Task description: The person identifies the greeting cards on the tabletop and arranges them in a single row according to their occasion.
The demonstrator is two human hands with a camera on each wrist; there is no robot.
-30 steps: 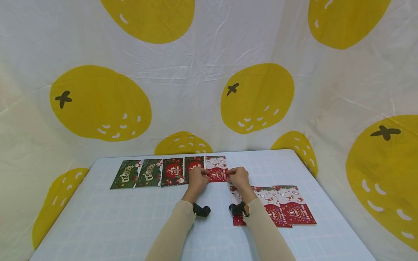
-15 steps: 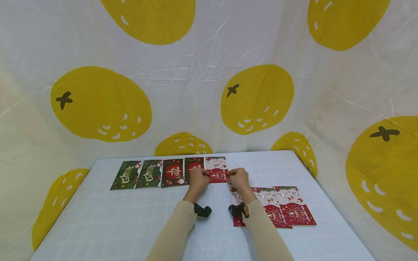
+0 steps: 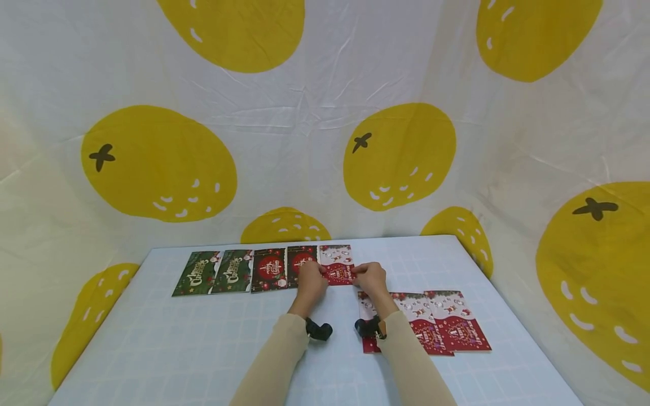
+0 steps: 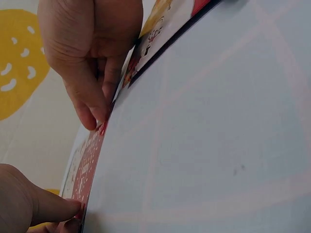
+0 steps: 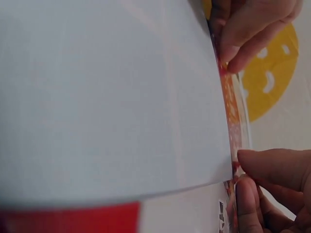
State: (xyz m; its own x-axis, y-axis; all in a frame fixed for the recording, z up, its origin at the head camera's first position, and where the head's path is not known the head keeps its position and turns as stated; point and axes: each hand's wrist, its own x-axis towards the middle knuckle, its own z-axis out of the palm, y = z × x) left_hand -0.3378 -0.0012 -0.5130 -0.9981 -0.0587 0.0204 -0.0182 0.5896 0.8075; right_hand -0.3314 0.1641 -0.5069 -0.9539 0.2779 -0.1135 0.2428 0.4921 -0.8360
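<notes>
Between my two hands, at the right end of the back row, lies a red and white Christmas card (image 3: 337, 258). My left hand (image 3: 311, 286) pinches its left edge near the lower corner. Thumb and fingers of my right hand (image 3: 373, 279) pinch the opposite edge. In the left wrist view the card shows edge-on as a thin red strip, with my left fingertips at one end and my right at the other. A dark red card (image 3: 301, 256) sits directly left of it, partly covered by my left hand.
Further left in the row are another dark red card (image 3: 269, 268) and two green cards (image 3: 232, 271). Several matching red and white cards (image 3: 459, 322) overlap at the front right, partly under my right forearm. A patterned cloth (image 3: 325, 113) hangs behind the table (image 3: 203, 349).
My left wrist has shifted slightly to the right, its fingers staying at the card's edge. The card and my right hand stay almost still. The head view has tilted up a little.
</notes>
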